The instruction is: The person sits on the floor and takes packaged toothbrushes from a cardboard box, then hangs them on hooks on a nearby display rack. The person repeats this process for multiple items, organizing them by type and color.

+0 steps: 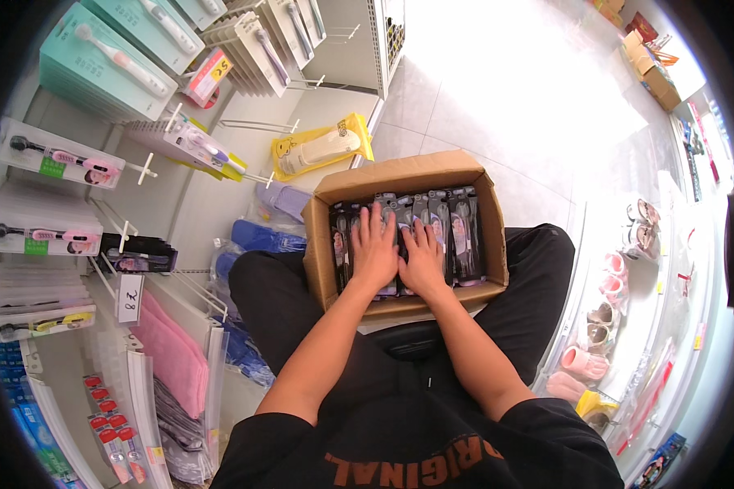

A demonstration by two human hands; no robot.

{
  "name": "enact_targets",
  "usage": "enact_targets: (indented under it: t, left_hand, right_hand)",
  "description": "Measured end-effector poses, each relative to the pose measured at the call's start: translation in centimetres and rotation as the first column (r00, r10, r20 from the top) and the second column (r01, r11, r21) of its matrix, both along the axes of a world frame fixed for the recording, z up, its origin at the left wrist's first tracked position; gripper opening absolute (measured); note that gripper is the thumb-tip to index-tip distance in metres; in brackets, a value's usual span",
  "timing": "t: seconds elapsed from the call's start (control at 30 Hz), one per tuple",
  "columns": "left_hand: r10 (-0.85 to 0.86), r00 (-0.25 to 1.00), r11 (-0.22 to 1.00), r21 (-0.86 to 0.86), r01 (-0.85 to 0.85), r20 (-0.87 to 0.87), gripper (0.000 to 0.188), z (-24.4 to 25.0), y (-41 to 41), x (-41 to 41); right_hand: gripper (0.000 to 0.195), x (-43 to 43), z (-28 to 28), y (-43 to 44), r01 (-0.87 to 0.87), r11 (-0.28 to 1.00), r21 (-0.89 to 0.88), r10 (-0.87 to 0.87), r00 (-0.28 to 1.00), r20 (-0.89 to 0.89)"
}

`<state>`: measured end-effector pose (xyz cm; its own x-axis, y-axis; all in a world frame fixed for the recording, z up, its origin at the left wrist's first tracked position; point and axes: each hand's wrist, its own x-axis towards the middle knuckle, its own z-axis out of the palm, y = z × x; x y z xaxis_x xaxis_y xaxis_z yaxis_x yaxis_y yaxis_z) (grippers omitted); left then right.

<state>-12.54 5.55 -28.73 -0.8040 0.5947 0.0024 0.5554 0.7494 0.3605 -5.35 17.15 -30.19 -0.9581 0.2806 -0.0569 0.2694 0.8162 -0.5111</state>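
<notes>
An open cardboard box [404, 164] sits between my bent legs. Inside it stand several dark blister packs [467, 235] in a row, packed side by side; what they contain is hard to make out. My left hand [374, 250] lies flat on the packs left of the middle, its fingers stretched towards the far wall of the box. Just right of it, my right hand [423, 257] rests on the packs with its fingers spread. Both palms face down and cover part of the packs beneath. Neither hand grips a pack.
Packaged toothbrushes [122, 58] hang on hooks at the left, above a price tag [129, 298] and folded pink towels [174, 354]. A yellow package [323, 145] lies on the shelf behind the box. Bagged slippers [584, 362] line a shelf on the right. Bare metal hooks [147, 168] jut out.
</notes>
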Motion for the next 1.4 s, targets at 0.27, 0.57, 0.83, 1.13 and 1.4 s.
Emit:
enact_targets:
  t: [0.27, 0.57, 0.83, 1.13, 1.4]
  left_hand:
    - [0.120, 0.987, 0.989, -0.096, -0.110, 0.107, 0.076, -1.9, 0.0, 1.1]
    - [0.575, 0.780, 0.617, 0.758, -0.213, -0.248, 0.058, 8.5, -5.1, -7.9]
    - [0.705, 0.708, 0.355, 0.882, -0.310, -0.036, 0.098, 15.8, -15.6, -18.7]
    - [0.456, 0.879, 0.285, 0.912, -0.294, 0.140, 0.121, 16.4, -18.0, -22.6]
    - [0.456, 0.881, 0.359, 0.881, -0.309, 0.124, 0.127, 15.9, -19.1, -23.7]
  right_hand:
    - [0.064, 0.2, 1.3, -0.1, 0.061, 0.997, 0.048, -0.067, 0.991, 0.120]
    - [0.071, 0.3, 0.6, 0.2, 0.051, 0.999, 0.008, -0.052, 0.987, 0.152]
    - [0.071, 0.2, 0.8, 0.3, 0.048, 0.999, -0.015, -0.045, 0.987, 0.153]
    - [0.069, 0.3, -0.2, 0.5, 0.049, 0.999, -0.003, -0.048, 0.993, 0.108]
    - [0.067, 0.3, 0.2, 0.5, 0.058, 0.998, -0.012, -0.056, 0.994, 0.099]
